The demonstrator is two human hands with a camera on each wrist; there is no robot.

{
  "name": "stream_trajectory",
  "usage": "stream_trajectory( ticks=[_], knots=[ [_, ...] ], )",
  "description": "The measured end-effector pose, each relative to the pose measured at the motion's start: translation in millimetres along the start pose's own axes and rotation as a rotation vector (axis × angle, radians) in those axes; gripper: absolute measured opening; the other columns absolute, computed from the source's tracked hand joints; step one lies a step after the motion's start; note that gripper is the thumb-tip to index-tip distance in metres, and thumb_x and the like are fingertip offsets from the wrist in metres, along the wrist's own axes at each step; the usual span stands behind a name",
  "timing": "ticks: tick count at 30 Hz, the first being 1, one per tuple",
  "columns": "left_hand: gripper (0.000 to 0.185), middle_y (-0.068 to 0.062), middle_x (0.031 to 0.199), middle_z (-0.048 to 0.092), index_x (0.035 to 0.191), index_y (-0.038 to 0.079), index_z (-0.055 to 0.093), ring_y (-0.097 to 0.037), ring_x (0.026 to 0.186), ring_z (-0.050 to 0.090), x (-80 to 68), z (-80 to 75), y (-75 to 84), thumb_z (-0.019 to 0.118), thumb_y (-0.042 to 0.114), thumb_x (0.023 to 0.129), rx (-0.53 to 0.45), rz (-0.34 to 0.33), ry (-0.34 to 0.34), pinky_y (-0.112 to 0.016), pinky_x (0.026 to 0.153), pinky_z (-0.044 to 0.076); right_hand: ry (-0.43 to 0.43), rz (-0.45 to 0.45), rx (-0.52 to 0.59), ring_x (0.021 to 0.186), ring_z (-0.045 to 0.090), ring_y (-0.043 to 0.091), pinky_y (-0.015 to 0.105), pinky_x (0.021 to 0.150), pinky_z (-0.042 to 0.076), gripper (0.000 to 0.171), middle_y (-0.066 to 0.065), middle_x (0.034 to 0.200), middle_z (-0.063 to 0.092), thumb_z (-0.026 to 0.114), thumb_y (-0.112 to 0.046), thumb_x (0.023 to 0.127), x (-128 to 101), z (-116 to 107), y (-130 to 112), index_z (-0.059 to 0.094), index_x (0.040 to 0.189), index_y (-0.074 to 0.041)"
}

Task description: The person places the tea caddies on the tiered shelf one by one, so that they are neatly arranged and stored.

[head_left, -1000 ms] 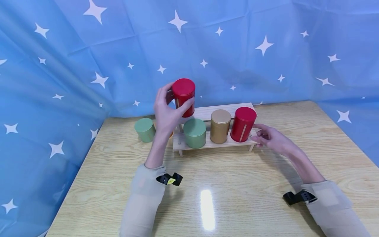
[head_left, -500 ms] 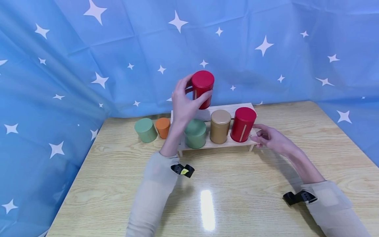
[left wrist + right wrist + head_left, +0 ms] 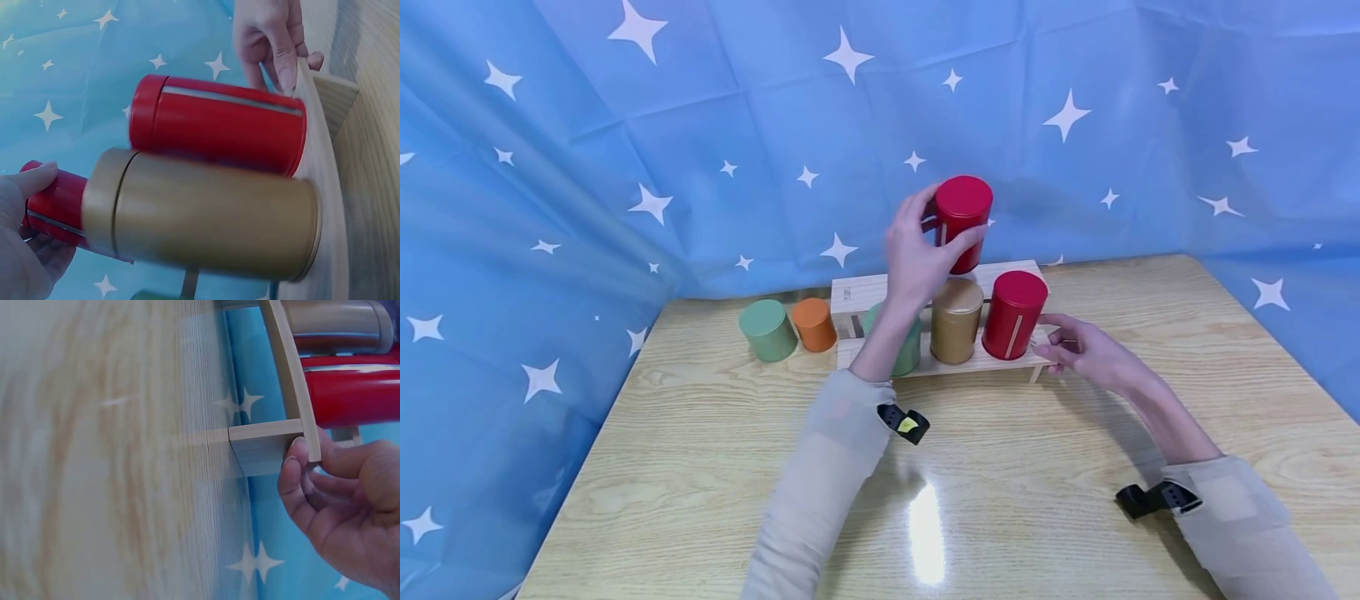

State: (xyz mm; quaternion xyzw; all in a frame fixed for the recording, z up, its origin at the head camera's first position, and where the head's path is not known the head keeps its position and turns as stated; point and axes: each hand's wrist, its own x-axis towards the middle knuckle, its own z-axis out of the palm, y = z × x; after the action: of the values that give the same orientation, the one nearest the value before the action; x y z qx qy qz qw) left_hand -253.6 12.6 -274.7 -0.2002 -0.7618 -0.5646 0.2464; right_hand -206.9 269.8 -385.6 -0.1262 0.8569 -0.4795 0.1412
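Observation:
My left hand [image 3: 917, 254] grips a red tin [image 3: 962, 218] in the air above the wooden two-step rack [image 3: 861, 293], over its upper step and behind the gold tin [image 3: 956, 319]. In the left wrist view the held red tin [image 3: 56, 209] shows behind the gold tin [image 3: 200, 215]. A second red tin [image 3: 1015, 313] stands on the lower step at the right, a green tin [image 3: 906, 350] at the left, partly hidden by my forearm. My right hand [image 3: 1086, 350] pinches the rack's right end; its fingertips [image 3: 300, 453] curl round the step's edge.
A green tin [image 3: 767, 328] and a small orange tin [image 3: 814, 323] stand on the wooden table [image 3: 700, 450] left of the rack. A blue star-patterned cloth [image 3: 625, 150] hangs close behind and at both sides.
My left hand has carried the red tin rightward and slightly up, from left of the rack to above the gold tin. The orange tin has come into sight. My right hand stayed put.

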Motion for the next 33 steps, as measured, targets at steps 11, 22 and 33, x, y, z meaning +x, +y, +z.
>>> stream_trajectory(
  ticks=[11, 22, 33],
  knots=[
    [0.063, 0.001, 0.115, 0.051, 0.127, 0.012, 0.047, -0.004, 0.099, 0.049, 4.0, 26.2, 1.0, 0.075, 0.031, 0.074, 0.011, -0.087, -0.064, -0.016, 0.080, 0.046, 0.002, 0.011, -0.004, 0.080, 0.059, 0.032, 0.035, 0.072, 0.053, 0.066, 0.019, 0.100, 0.049, 0.059, -0.019, 0.090, 0, -1, 2, 0.023, 0.143, -0.003],
    [0.062, 0.004, 0.111, 0.051, 0.127, 0.014, 0.047, -0.002, 0.095, 0.048, 8.6, 44.5, 0.1, 0.075, 0.031, 0.074, -0.020, -0.164, -0.122, -0.014, 0.076, 0.046, 0.000, -0.001, -0.016, 0.079, 0.059, 0.031, 0.035, 0.072, 0.053, 0.067, 0.018, 0.100, 0.050, 0.060, -0.022, 0.089, -1, 0, 0, 0.024, 0.142, -0.003],
    [0.060, 0.006, 0.109, 0.051, 0.126, 0.016, 0.047, -0.003, 0.094, 0.049, 7.3, 50.1, -5.0, 0.074, 0.032, 0.075, 0.017, -0.224, -0.191, -0.015, 0.072, 0.046, -0.001, 0.004, -0.018, 0.079, 0.059, 0.031, 0.036, 0.073, 0.052, 0.067, 0.019, 0.099, 0.050, 0.061, -0.024, 0.089, -1, 0, 0, 0.025, 0.142, -0.002]
  ],
)
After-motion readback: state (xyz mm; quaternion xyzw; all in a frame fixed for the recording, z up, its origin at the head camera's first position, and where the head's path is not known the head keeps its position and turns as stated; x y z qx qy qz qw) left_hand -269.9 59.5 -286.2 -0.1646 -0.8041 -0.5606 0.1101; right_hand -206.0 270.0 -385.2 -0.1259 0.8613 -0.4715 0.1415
